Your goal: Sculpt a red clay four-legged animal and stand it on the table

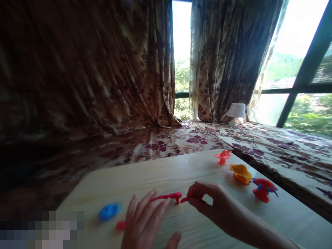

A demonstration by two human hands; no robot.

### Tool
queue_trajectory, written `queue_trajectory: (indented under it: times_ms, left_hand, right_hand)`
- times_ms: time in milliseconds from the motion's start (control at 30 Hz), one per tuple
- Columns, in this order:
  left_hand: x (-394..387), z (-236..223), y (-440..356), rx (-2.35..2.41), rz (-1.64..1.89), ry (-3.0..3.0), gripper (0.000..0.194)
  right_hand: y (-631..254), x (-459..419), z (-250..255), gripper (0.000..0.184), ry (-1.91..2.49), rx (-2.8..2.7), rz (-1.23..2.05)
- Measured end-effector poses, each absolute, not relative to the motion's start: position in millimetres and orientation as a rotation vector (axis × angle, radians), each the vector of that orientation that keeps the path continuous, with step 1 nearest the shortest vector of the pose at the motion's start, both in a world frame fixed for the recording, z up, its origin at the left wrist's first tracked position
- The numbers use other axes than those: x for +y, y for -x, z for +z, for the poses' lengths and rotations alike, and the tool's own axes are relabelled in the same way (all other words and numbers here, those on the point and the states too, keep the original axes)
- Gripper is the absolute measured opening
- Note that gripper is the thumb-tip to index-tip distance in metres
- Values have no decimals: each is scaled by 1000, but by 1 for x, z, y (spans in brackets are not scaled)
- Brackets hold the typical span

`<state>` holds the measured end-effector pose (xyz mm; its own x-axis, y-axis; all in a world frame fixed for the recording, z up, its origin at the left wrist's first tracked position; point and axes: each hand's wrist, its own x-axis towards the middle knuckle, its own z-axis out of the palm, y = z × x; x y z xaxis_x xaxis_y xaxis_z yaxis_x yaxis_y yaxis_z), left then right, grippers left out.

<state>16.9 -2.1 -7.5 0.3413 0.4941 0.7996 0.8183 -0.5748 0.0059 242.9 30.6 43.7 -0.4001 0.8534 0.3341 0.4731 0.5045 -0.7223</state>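
A long red roll of modelling clay (166,196) stretches across the wooden table, its right end bent downward. My left hand (145,221) is over the roll's left part with its fingers stretched out, hiding some of it; whether the fingertips press on the clay I cannot tell. Between thumb and fingers, my right hand (201,199) pinches a small red strip of clay (184,199), whose tip points at the roll's bent end with a narrow gap between. A red lump (120,225) shows beside my left hand, partly covered by it.
On the table (124,180), a blue clay disc (109,211) lies left. Along the right side stand a pink clay figure (223,157), an orange one (241,173) and a red-and-blue one (264,190). Behind are a white lamp (237,110) and floral-covered surfaces.
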Motion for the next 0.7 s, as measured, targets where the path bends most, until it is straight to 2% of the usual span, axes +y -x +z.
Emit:
queue_trajectory:
  times_ms: [100,167,367,533,700]
  left_hand:
    - [15,28,-18,-1128,-1048,2223,31]
    - [27,36,-17,-1130,-1020,2208,27]
    - [50,20,-10,-1144,-1152,2214,22]
    - [47,11,-9,-1123,-1219,2223,30]
    - [43,10,-10,-1144,-1228,2250,22]
  right_hand:
    - [-217,48,56,13,981,-2013,735]
    - [-205,61,58,14,959,-1991,751]
    - [-194,75,38,12,948,-1859,835]
    - [-188,71,16,15,917,-1790,845]
    - [-191,68,12,20,899,-1842,802]
